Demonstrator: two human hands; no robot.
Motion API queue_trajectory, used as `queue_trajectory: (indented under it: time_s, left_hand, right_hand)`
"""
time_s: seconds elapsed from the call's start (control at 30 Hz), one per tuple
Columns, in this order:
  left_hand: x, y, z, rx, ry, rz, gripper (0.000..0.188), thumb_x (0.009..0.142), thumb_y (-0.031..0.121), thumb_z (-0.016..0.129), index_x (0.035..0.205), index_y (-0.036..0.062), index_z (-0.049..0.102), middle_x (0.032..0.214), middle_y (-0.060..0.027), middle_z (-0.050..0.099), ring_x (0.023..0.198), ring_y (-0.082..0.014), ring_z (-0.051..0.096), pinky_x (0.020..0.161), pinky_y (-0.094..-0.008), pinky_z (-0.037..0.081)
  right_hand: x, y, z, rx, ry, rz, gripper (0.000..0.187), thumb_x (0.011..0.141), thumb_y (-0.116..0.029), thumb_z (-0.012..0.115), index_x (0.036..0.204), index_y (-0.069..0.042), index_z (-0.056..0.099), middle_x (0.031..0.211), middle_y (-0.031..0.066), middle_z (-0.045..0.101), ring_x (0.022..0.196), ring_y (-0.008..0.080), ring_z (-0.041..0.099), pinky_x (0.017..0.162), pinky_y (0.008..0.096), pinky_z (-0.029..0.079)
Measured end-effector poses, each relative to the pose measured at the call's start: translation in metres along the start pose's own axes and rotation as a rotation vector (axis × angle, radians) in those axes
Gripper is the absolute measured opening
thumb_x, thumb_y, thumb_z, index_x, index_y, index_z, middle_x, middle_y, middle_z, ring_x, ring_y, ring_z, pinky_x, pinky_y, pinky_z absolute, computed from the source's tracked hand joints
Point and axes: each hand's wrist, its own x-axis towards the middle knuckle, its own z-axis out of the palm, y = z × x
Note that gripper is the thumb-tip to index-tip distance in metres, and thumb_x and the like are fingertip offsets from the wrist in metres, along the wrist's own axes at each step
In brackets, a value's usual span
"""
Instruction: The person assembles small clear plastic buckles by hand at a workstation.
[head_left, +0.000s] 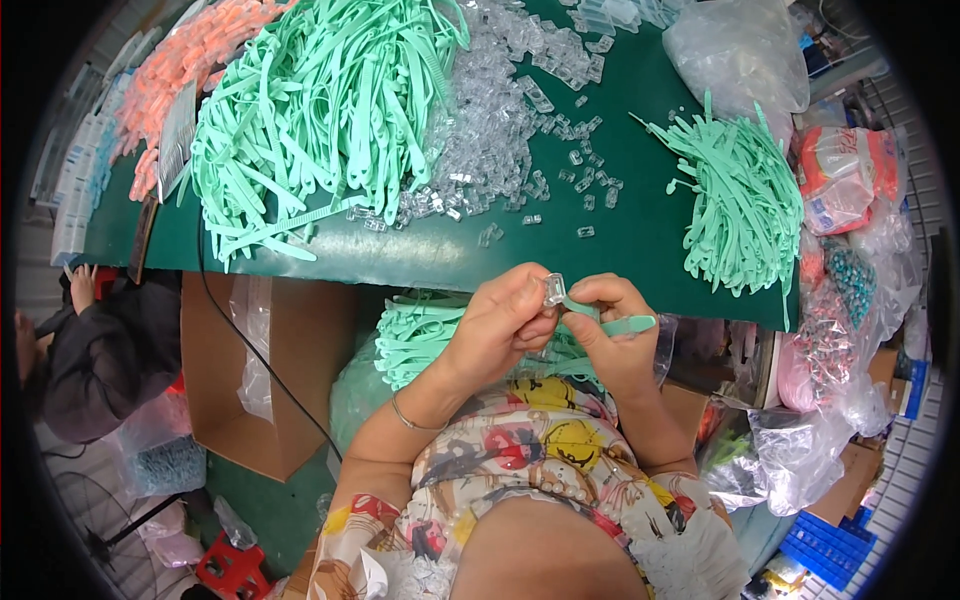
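Observation:
In front of my chest, just below the table's near edge, both hands are close together. My left hand (505, 320) pinches a small clear plastic buckle (554, 290) between thumb and fingertips. A mint-green plastic strap (630, 325) is gripped in my right hand (618, 345); one end reaches the buckle and the other sticks out past the thumb. Whether the strap's tip sits inside the buckle or only touches it, I cannot tell. On the table lie a big heap of green straps (320, 110), a heap of clear buckles (485, 120) and a smaller bundle of green straps (745, 200).
Orange pieces (190, 60) lie at the table's far left. More green straps (410, 340) fill a bag under the table edge, beside an open cardboard box (225, 390). Plastic bags (740, 60) crowd the right. At left, another person's dark sleeve (110, 350) shows.

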Motion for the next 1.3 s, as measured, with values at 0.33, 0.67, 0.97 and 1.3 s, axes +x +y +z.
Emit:
queue_trajectory:
  time_s: [0.33, 0.67, 0.97, 1.3]
  left_hand:
    - [-0.006, 0.003, -0.008, 0.406, 0.092, -0.039, 0.018, 0.089, 0.022, 0.050, 0.089, 0.0035, 0.052, 0.070, 0.0043, 0.044, 0.057, -0.0028, 0.032, 0.050, -0.0172, 0.026]
    - [-0.012, 0.011, -0.015, 0.736, 0.075, 0.119, 0.011, 0.085, 0.009, 0.053, 0.092, 0.0004, 0.054, 0.079, 0.0009, 0.052, 0.069, -0.0047, 0.045, 0.061, -0.0188, 0.038]
    - [-0.016, 0.010, -0.021, 0.296, 0.073, -0.007, 0.016, 0.085, 0.011, 0.053, 0.097, 0.0009, 0.057, 0.090, -0.0048, 0.057, 0.079, -0.0113, 0.053, 0.074, -0.0262, 0.043]
    - [-0.024, 0.015, -0.026, 0.404, 0.000, -0.020, 0.012, 0.084, 0.014, 0.055, 0.087, 0.0028, 0.055, 0.084, -0.0011, 0.055, 0.081, -0.0081, 0.049, 0.074, -0.0232, 0.038]
  right_hand:
    - [0.006, -0.002, 0.001, 0.128, 0.005, 0.069, 0.015, 0.075, 0.003, 0.063, 0.087, 0.001, 0.054, 0.089, 0.0090, 0.056, 0.076, 0.0133, 0.053, 0.066, 0.0250, 0.044]
    - [0.002, 0.008, -0.006, 0.226, -0.194, 0.063, 0.021, 0.088, -0.020, 0.051, 0.078, -0.002, 0.054, 0.107, 0.0096, 0.045, 0.079, 0.0098, 0.046, 0.070, 0.0251, 0.038]
    - [-0.004, 0.003, 0.001, 0.150, -0.144, 0.349, 0.015, 0.086, -0.009, 0.054, 0.097, 0.001, 0.053, 0.082, 0.0038, 0.054, 0.067, 0.0085, 0.049, 0.061, 0.0206, 0.040]
    - [0.003, 0.004, -0.001, -0.224, -0.237, 0.126, 0.023, 0.067, -0.004, 0.070, 0.088, -0.003, 0.061, 0.074, 0.0035, 0.055, 0.062, 0.0093, 0.050, 0.053, 0.0211, 0.037]
